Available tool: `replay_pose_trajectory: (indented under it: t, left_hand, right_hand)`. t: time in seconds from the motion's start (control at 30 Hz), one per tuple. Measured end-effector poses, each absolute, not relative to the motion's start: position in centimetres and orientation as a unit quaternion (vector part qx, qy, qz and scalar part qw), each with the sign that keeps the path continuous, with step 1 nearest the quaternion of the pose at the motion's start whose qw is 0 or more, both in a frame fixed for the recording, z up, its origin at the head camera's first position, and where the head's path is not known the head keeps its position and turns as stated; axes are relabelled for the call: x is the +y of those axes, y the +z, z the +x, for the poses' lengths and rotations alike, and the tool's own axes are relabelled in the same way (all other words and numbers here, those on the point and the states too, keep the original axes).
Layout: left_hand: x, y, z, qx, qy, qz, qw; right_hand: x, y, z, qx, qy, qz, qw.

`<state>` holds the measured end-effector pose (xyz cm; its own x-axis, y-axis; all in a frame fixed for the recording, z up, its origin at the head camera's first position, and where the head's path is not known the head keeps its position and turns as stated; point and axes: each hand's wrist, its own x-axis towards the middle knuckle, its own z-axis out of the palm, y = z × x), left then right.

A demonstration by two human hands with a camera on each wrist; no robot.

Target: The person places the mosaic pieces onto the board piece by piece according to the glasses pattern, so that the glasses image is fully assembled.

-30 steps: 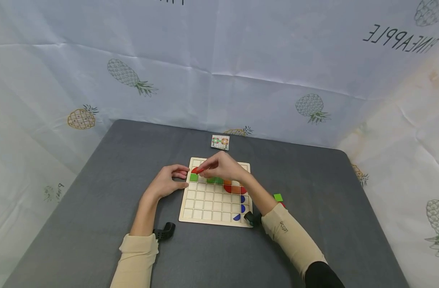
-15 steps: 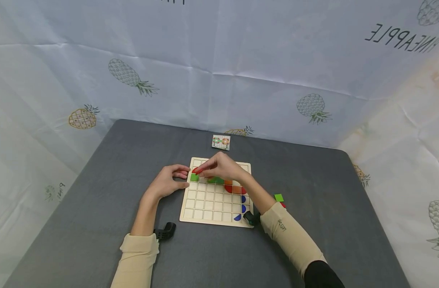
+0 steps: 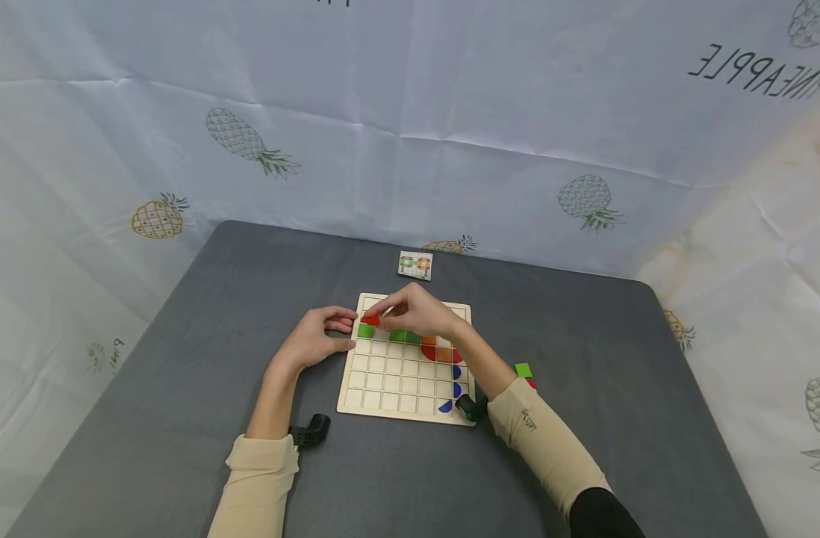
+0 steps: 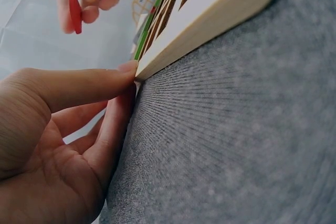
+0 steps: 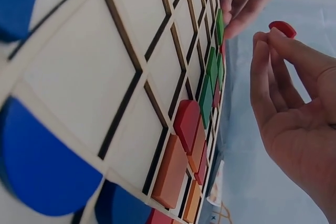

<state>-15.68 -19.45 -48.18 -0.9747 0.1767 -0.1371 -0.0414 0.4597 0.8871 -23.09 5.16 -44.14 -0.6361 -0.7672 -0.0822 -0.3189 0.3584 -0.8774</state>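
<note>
In the head view a wooden grid board (image 3: 390,385) lies on the grey table. My right hand (image 3: 417,308) reaches over its upper part and pinches a small red curved piece (image 5: 283,28) between thumb and index finger. That piece is held above the upper left cells, near a green square tile (image 3: 366,330). My left hand (image 3: 316,336) rests at the board's left edge, thumb touching the rim and fingers extended alongside. Green tiles (image 3: 405,337), a red and orange group (image 3: 443,355) and blue half-round pieces (image 3: 457,390) sit in other cells.
Behind the board lies a small printed pattern card (image 3: 415,265). To the right are a loose green tile (image 3: 523,370) and a red piece (image 3: 532,383), partly behind the right sleeve. A pineapple-print cloth (image 3: 410,179) hangs behind the table.
The red piece in my right fingertips has turned, showing more of its face. My left hand stays at the board's edge. The head view has shifted slightly.
</note>
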Motion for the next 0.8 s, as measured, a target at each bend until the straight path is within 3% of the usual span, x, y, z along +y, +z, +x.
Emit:
replay_pose_trajectory:
  t: [0.33, 0.8]
  left_hand:
    - [-19.50, -48.15, -15.71, 0.848, 0.518, 0.041, 0.105]
    - [-19.55, -47.98, -15.51, 0.846, 0.520, 0.038, 0.107]
  right_hand:
    - [5.08, -44.20, -23.34, 0.771, -0.478, -0.299, 0.296]
    - [4.40, -44.65, -23.45, 0.772, -0.471, -0.312, 0.291]
